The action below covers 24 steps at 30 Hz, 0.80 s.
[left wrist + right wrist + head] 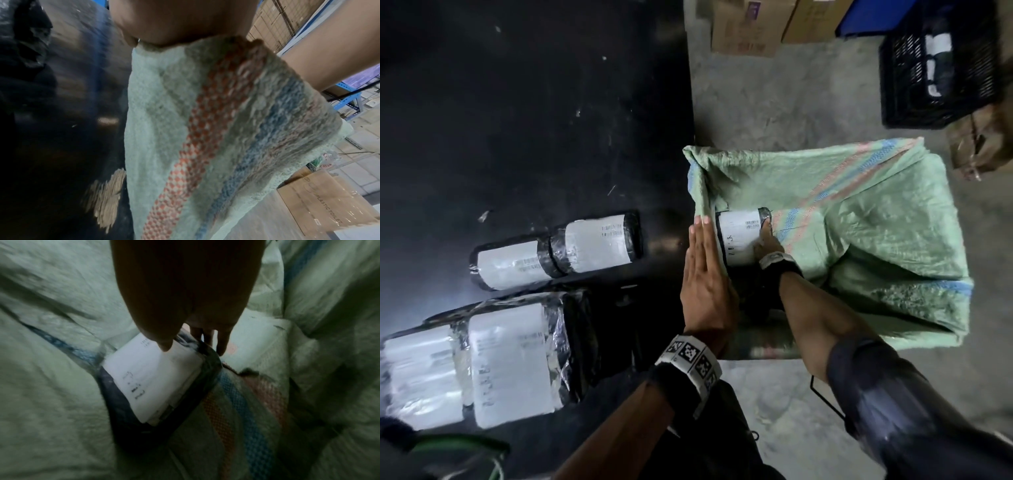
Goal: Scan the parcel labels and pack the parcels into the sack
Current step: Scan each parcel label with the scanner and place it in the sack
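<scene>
A green woven sack [859, 222] with red and blue stripes stands open on the floor beside the black table [534, 120]. My right hand [767, 233] is inside the sack and grips the far end of a black-wrapped parcel [738, 236] with a white label. In the right wrist view the thumb lies on the label and the fingers [222, 347] hook behind the parcel's [156, 382] edge. My left hand [702, 240] is flat with straight fingers against the sack's near rim [205, 113]. Several labelled parcels [599, 243] [510, 359] lie on the table.
A black plastic crate [938, 68] with wrapped items stands at the far right. Cardboard boxes [750, 27] stand on the concrete floor behind the sack. A brown wrapped bundle [983, 144] lies right of the sack. A green cable [465, 445] shows at the lower left.
</scene>
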Available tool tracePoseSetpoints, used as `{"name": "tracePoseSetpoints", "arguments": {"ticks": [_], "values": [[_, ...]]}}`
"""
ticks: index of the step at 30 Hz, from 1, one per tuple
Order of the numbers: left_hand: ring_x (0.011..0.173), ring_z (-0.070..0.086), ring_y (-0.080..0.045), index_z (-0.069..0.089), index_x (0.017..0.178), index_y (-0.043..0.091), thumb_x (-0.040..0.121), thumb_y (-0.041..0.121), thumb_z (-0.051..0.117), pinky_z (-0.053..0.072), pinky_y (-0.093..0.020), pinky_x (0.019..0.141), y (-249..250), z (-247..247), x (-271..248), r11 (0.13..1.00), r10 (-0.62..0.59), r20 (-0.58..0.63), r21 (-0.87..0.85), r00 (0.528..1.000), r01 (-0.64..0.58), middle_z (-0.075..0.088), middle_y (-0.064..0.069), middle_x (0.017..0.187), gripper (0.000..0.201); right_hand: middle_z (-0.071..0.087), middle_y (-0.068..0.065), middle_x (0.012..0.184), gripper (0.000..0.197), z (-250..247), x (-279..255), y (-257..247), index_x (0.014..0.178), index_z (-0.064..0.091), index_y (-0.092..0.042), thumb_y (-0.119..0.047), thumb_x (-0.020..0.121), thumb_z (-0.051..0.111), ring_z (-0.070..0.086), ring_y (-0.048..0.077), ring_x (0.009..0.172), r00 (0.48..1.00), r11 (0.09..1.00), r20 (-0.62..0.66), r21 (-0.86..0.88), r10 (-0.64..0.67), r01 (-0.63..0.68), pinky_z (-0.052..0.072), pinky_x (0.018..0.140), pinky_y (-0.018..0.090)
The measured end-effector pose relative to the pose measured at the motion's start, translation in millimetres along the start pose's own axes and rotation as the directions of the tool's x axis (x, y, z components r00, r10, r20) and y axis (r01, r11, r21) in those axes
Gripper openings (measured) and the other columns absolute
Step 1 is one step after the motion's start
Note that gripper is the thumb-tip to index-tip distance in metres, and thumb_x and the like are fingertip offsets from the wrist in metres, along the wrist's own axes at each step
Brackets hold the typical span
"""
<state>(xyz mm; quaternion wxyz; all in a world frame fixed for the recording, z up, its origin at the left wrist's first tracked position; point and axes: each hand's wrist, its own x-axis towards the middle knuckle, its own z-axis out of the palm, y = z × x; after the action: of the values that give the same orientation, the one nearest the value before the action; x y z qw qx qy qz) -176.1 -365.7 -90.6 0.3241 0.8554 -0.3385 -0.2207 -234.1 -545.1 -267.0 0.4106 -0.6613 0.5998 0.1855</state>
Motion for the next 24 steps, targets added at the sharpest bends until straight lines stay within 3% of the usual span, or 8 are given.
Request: {"name": "tracePoseSetpoints", "arguments": {"ticks": [1,4,9,12,15,20,22,24], "values": [[0.162,0.003,-0.024,0.007,0.164,0.003,0.081,-0.011,0.037,0.024,-0.047,0.128,-1,1,-1,1.000,0.000,-0.010,0.011,1.000,0.000,0.006,-0.013,0.174,0.090,0.063,-0.003,0.132,0.043,-10,-13,-8,0.143,0.043,-0.019,-0.037,0.105,0.041,0.054,0.033,0.121,0.999,1.000,0.028,0.010,0.026,-0.027,0.051,0.080,0.010],[0.162,0.004,-0.025,0.007,0.165,0.004,0.082,-0.009,0.046,0.021,-0.044,0.130,-1,-1,-3,0.999,-0.011,-0.030,0.046,0.999,0.012,0.009,-0.011,0.174,0.092,0.043,0.017,0.151,0.052,-32,-36,-27,0.156,0.023,-0.006,-0.023,0.107,0.032,0.044,0.035,0.136,0.999,0.992,-0.018,-0.124,-0.034,0.031,0.041,0.102,0.033],[0.161,0.014,-0.027,0.012,0.165,0.007,0.091,0.012,0.057,0.017,-0.044,0.131,6,-17,-6,0.994,-0.026,-0.027,0.102,0.999,0.028,0.020,-0.012,0.172,0.087,0.056,0.022,0.138,0.040,-72,-89,-60,0.136,0.053,0.000,-0.015,0.105,0.035,0.054,0.040,0.126,0.982,0.929,-0.050,-0.334,-0.183,0.157,0.044,0.103,0.042],[0.160,0.016,-0.030,0.016,0.164,0.006,0.097,0.023,0.056,0.010,-0.041,0.132,12,-30,-10,0.990,-0.002,0.013,0.141,1.000,0.000,0.025,-0.013,0.170,0.080,0.062,0.021,0.130,0.036,-94,-129,-72,0.122,0.064,0.003,-0.017,0.101,0.042,0.059,0.036,0.118,0.967,0.898,-0.065,-0.391,-0.244,0.200,0.047,0.098,0.038],[0.157,0.025,-0.034,0.031,0.159,0.001,0.101,0.025,0.048,0.015,-0.042,0.130,16,-42,-4,0.982,-0.004,0.048,0.188,0.999,-0.005,0.036,-0.019,0.164,0.065,0.064,0.026,0.119,0.035,-111,-162,-84,0.099,0.066,0.004,-0.017,0.101,0.037,0.058,0.032,0.094,0.954,0.912,-0.073,-0.322,-0.291,0.254,0.042,0.078,0.033],[0.122,0.059,-0.036,0.065,0.124,0.004,0.092,0.033,0.015,0.040,-0.044,0.114,10,-76,-24,0.949,0.162,-0.027,0.280,0.986,-0.148,0.068,-0.017,0.125,0.067,0.060,0.021,0.084,0.038,-124,-252,-88,0.067,0.049,-0.009,-0.013,0.101,0.033,0.059,0.034,0.085,0.829,0.820,-0.164,-0.339,-0.534,0.461,0.036,0.073,0.031],[0.108,0.065,-0.033,0.069,0.104,0.010,0.092,0.027,0.014,0.045,-0.041,0.106,3,-98,-35,0.921,0.244,-0.045,0.324,0.969,-0.217,0.072,-0.013,0.109,0.059,0.061,0.015,0.080,0.042,-117,-287,-89,0.061,0.042,-0.019,-0.015,0.101,0.033,0.058,0.031,0.080,0.758,0.763,-0.189,-0.353,-0.625,0.542,0.044,0.075,0.034],[0.093,0.071,-0.035,0.074,0.099,0.002,0.093,0.021,0.025,0.057,-0.042,0.093,2,-126,-51,0.912,0.302,-0.104,0.322,0.948,-0.255,0.075,-0.016,0.098,0.053,0.068,0.016,0.089,0.039,-108,-317,-91,0.072,0.056,-0.013,-0.018,0.103,0.033,0.063,0.034,0.086,0.662,0.688,-0.221,-0.381,-0.716,0.617,0.051,0.080,0.039]]}}
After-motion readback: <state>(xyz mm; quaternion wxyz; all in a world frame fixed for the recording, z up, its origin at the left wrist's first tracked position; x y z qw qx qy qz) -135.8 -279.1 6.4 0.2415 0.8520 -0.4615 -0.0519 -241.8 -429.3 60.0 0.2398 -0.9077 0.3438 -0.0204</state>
